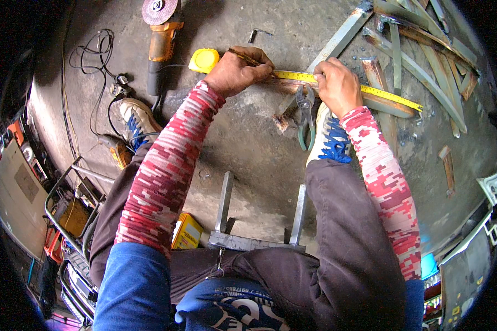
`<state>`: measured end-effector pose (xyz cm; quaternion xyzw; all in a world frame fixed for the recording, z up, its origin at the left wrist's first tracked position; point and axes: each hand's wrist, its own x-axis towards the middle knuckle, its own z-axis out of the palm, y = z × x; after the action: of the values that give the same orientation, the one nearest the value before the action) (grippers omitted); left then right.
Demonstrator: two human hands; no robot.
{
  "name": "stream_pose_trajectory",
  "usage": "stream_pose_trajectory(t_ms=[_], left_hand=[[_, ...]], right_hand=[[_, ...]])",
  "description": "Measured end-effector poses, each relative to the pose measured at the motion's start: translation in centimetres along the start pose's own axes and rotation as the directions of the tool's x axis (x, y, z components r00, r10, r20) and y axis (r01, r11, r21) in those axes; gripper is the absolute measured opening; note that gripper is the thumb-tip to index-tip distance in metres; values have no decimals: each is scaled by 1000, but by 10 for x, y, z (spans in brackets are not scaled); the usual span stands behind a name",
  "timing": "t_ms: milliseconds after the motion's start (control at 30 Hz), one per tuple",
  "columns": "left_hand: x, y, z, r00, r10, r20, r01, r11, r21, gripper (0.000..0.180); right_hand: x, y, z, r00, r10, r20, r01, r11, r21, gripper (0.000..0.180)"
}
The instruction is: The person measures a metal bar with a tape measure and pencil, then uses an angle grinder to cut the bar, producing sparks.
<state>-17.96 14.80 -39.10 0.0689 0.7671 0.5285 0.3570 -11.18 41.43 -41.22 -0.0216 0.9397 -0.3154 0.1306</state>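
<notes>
A yellow tape measure lies beside my left hand, its blade drawn out to the right along a rusty metal bar. Closed fingers of my left hand grip a thin brown pencil-like stick near the blade's start. Farther right, my right hand pinches the blade against the bar, and the blade's end reaches close to the bar's right end. Just left of that hand, pliers with green handles lie jaws up by my right shoe. The left palm's contact with the tape case is hidden.
An angle grinder stands at the upper left, near looping black cords. Angle-iron offcuts pile up at the upper right. A metal stool frame is between my legs, beside a yellow box. Metal racks line the left.
</notes>
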Motion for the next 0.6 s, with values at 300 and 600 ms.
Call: stream_pose_trajectory(t_ms=[300,600], left_hand=[[-39,-7,-48,729,470,-498,-56,766,640,29],[-42,-58,-64,924,258,-283,56,640,766,69]], right_hand=[[9,-12,-18,990,-133,-38,129,987,-99,6],[16,-30,-33,978,-188,-95,156,948,-277,10]])
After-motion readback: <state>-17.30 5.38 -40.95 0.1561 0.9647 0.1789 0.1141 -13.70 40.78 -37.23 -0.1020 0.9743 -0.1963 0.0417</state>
